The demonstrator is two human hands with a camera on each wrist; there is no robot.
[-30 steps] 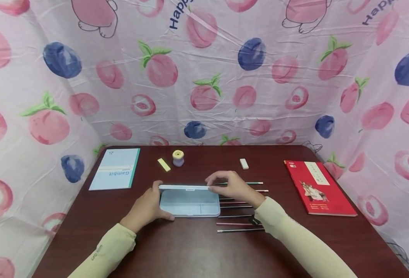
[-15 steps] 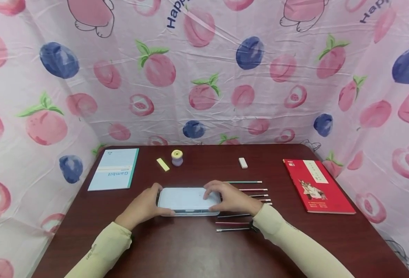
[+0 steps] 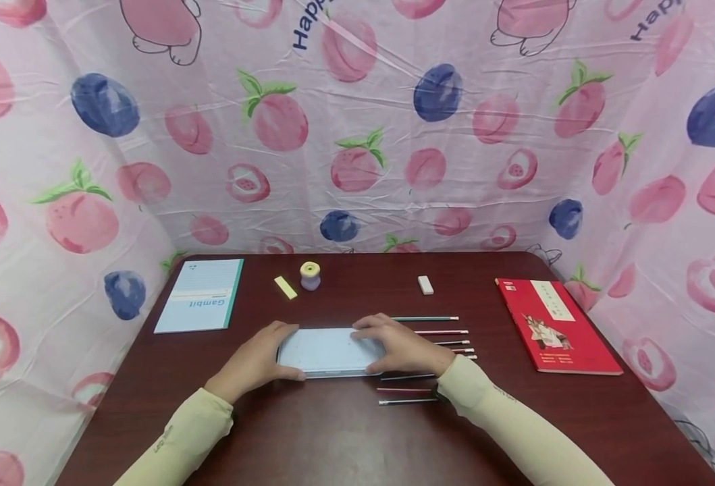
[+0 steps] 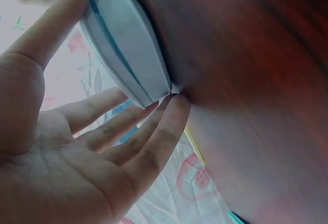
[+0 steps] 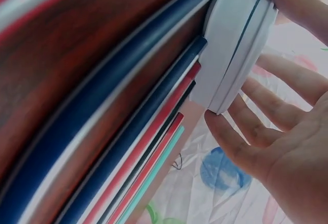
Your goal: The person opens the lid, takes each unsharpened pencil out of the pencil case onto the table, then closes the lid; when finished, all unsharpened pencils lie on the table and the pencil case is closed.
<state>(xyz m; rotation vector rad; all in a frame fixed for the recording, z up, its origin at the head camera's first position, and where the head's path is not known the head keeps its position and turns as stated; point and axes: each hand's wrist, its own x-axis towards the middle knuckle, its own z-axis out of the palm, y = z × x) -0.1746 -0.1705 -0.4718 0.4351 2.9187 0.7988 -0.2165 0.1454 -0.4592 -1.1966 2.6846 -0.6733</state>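
Note:
A pale blue-white pencil case (image 3: 331, 349) lies on the table with its lid down. My left hand (image 3: 255, 361) holds its left end, thumb on the near edge and fingers at the far edge. At the opposite end my right hand (image 3: 402, 347) grips it likewise, its fingers reaching onto the far part of the lid. In the left wrist view, a thin seam runs along the side of the case (image 4: 128, 39). Several pencils (image 3: 430, 318) lie in a row to the right, partly hidden by my right hand and sleeve.
A light blue notebook (image 3: 200, 297) lies at the left, and a red book (image 3: 556, 327) at the right. Toward the back are a yellow strip (image 3: 285, 287), a small yellow-and-purple round container (image 3: 310, 276) and a white eraser (image 3: 425, 285). A patterned curtain (image 3: 357, 135) surrounds the dark table (image 3: 345, 439).
The pencil case's lid has swung down from raised to lying flat over the base. My right hand has come down with it, and both hands now hold the case's ends.

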